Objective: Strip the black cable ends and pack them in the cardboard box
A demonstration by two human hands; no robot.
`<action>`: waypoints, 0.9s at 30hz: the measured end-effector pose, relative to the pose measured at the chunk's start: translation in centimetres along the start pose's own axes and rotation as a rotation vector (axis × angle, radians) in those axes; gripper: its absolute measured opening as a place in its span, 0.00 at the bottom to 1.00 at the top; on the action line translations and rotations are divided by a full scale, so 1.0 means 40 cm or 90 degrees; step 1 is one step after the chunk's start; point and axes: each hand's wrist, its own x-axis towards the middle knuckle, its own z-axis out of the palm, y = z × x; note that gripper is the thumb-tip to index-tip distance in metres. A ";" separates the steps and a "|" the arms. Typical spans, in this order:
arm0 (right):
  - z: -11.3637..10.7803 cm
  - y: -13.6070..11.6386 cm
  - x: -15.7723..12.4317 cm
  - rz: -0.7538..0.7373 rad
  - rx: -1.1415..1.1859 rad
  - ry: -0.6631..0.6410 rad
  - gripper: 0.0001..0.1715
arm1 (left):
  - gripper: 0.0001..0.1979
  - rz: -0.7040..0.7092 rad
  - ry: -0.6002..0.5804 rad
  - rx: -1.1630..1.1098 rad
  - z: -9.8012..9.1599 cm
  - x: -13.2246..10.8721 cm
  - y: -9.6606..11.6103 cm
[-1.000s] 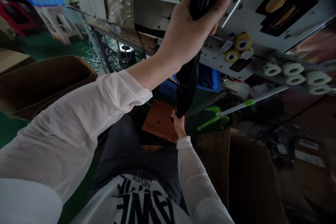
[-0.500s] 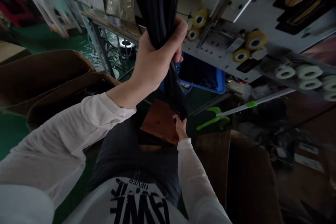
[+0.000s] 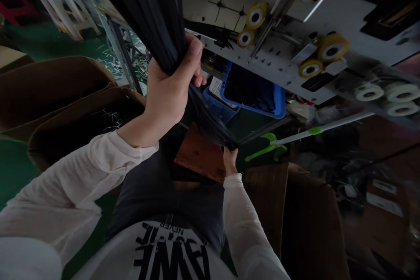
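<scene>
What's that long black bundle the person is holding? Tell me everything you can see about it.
It is a black bundle of long strands, slightly glossy, perhaps plastic or rubber, though the exact material is unclear. Thick and tightly gathered, it slants from the top of the view through the left hand, then narrows to its lower end, gripped by the right hand.

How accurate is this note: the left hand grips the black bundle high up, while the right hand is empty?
Not quite: the right hand is not empty. It holds the lower end of the black bundle, as the head view shows. The left hand does grip the bundle high up.
</scene>
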 end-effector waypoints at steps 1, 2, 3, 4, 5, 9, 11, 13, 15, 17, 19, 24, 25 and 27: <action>-0.002 0.000 -0.001 0.000 -0.002 -0.003 0.17 | 0.03 -0.003 0.013 -0.009 0.001 -0.003 0.002; -0.003 0.001 -0.002 -0.001 -0.003 -0.007 0.16 | 0.03 -0.009 0.022 -0.014 0.001 -0.007 0.003; -0.004 0.002 -0.003 -0.001 -0.004 -0.008 0.16 | 0.04 -0.018 0.033 -0.014 0.001 -0.010 0.004; -0.005 0.002 -0.004 0.000 -0.004 -0.009 0.15 | 0.04 -0.031 0.047 -0.009 0.000 -0.014 0.003; -0.006 0.003 -0.005 0.001 -0.005 -0.007 0.15 | 0.04 -0.043 0.065 -0.001 -0.002 -0.017 0.001; -0.013 0.001 -0.006 0.012 0.006 -0.004 0.14 | 0.04 -0.050 0.106 -0.010 -0.008 -0.026 -0.009; -0.016 -0.006 -0.005 0.024 0.018 -0.004 0.13 | 0.03 -0.026 0.090 -0.016 -0.008 -0.031 -0.015; -0.017 -0.021 -0.005 0.043 0.038 -0.010 0.11 | 0.03 -0.014 0.075 -0.006 -0.006 -0.035 -0.022; -0.016 -0.047 -0.007 0.070 0.069 -0.035 0.10 | 0.05 -0.020 0.083 0.012 -0.003 -0.036 -0.028; -0.014 -0.084 -0.013 0.100 0.108 -0.080 0.13 | 0.07 -0.033 0.113 0.017 -0.003 -0.032 -0.031; -0.013 -0.128 -0.022 0.126 0.146 -0.121 0.16 | 0.07 -0.036 0.155 0.003 -0.009 -0.024 -0.026; -0.028 -0.234 -0.046 0.234 0.293 -0.257 0.19 | 0.07 -0.032 0.240 -0.015 -0.103 -0.014 0.033; -0.036 -0.254 -0.047 0.247 0.280 -0.289 0.20 | 0.07 -0.036 0.255 -0.010 -0.140 -0.023 0.055; -0.056 -0.295 -0.047 0.222 0.158 -0.342 0.22 | 0.07 -0.046 0.291 0.011 -0.230 -0.063 0.111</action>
